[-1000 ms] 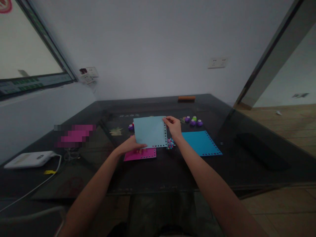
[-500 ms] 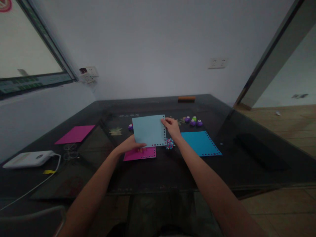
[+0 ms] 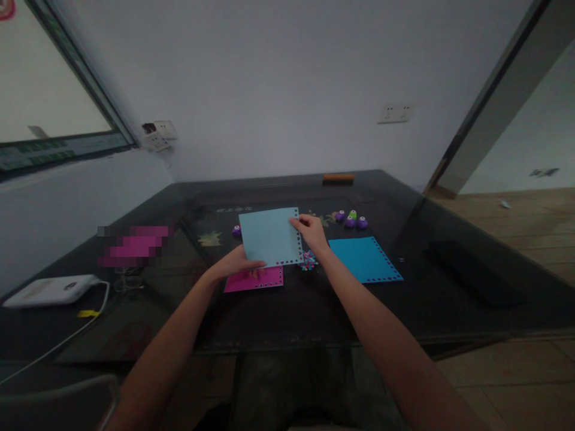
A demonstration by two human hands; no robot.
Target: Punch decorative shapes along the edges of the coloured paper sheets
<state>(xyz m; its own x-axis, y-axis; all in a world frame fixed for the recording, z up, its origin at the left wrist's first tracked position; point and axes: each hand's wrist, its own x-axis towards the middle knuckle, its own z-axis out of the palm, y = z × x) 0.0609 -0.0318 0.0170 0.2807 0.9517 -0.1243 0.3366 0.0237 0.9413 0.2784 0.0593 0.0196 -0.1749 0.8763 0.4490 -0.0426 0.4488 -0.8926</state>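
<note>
Both hands hold up a light blue sheet (image 3: pixel 269 238) with punched holes along its right and bottom edges. My left hand (image 3: pixel 236 263) grips its lower left corner, thumb on the front; some fingers show below the edge. At the upper right edge, my right hand (image 3: pixel 311 230) pinches the sheet between thumb and fingers. Under the raised sheet lies a pink sheet (image 3: pixel 269 280) with holes, partly hidden. Just right of the light blue sheet is a small pile of coloured bits (image 3: pixel 308 261), too small to name. A brighter blue sheet (image 3: pixel 363 257) with holes rests beside my right forearm.
Several purple balls with eye shapes (image 3: pixel 350 222) and a green one sit behind the blue sheet; another purple one (image 3: pixel 236 231) is at left. A blurred pink patch (image 3: pixel 139 244), a white device (image 3: pixel 51 291) with a cable, and a brown bar (image 3: pixel 338 178) are on the dark table (image 3: pixel 287 323).
Almost nothing differs. The view has shifted very slightly, and both hands keep the light blue sheet in the same place. The pink sheet at far left now appears pixelated.
</note>
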